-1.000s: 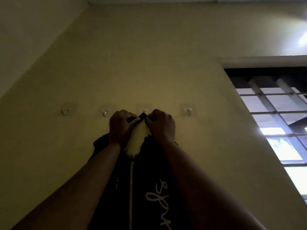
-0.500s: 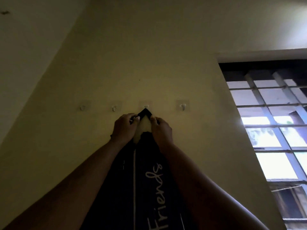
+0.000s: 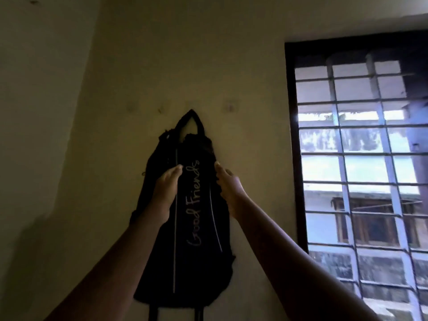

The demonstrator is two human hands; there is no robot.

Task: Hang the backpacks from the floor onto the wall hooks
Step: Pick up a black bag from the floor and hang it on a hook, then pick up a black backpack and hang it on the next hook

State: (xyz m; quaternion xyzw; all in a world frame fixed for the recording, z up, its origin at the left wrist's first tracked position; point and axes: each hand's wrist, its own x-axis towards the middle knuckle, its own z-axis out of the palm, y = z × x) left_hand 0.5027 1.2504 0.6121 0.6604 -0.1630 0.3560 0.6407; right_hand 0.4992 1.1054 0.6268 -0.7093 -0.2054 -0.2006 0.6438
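Note:
A black backpack with white "Good Friends" lettering hangs flat against the wall, its top loop drawn up to a point at a hook I cannot make out. My left hand lies with straight fingers on the pack's front, left of the lettering. My right hand has straight fingers along the pack's right edge; contact is unclear. Neither hand grips anything. Other hooks show faintly in the same row: two to the left and one to the right.
A dark-framed window with a metal grille fills the right side, close to the backpack. The room corner runs down on the left. Two straps dangle below the pack.
Both hands have let go of the top loop and slid down the pack. The loop now hangs by itself from the hook. The view has pulled back, showing the whole backpack.

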